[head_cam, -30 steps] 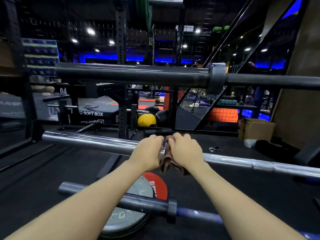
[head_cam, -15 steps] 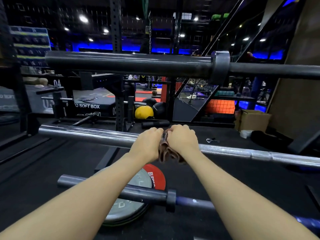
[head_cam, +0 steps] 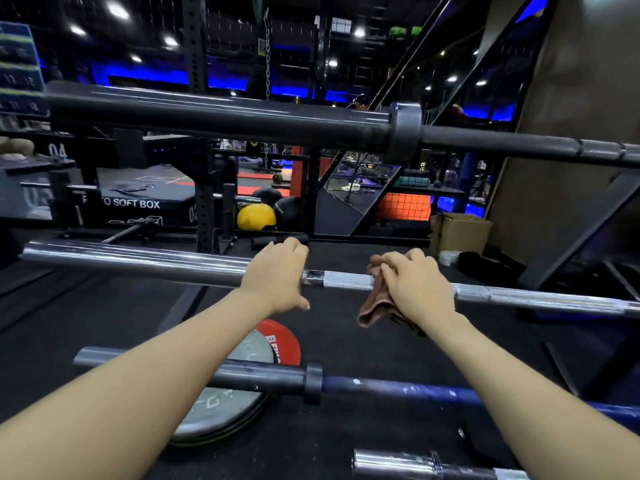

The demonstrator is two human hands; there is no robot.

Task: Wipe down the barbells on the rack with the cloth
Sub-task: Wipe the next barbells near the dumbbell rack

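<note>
Several barbells lie level across the rack. My left hand (head_cam: 277, 275) curls over the chrome barbell (head_cam: 138, 259) at mid height, where the thick sleeve meets the thin shaft. My right hand (head_cam: 415, 284) grips a brown cloth (head_cam: 372, 306) wrapped round the knurled shaft, a little to the right; a loose end hangs below the bar. A black barbell (head_cam: 225, 116) crosses above. A lower barbell (head_cam: 381, 384) with a dark sleeve and blue shaft passes under my forearms. One more chrome bar end (head_cam: 391, 462) shows at the bottom.
Weight plates, grey (head_cam: 221, 407) and red (head_cam: 280, 341), lie on the black floor under the bars. Behind stand a rack upright (head_cam: 204, 202), a soft plyo box (head_cam: 138, 202), a yellow ball (head_cam: 256, 216) and a cardboard box (head_cam: 460, 232).
My hands were side by side on the cloth. My right hand has slid the cloth to the right along the shaft, baring a stretch of knurled bar between the hands.
</note>
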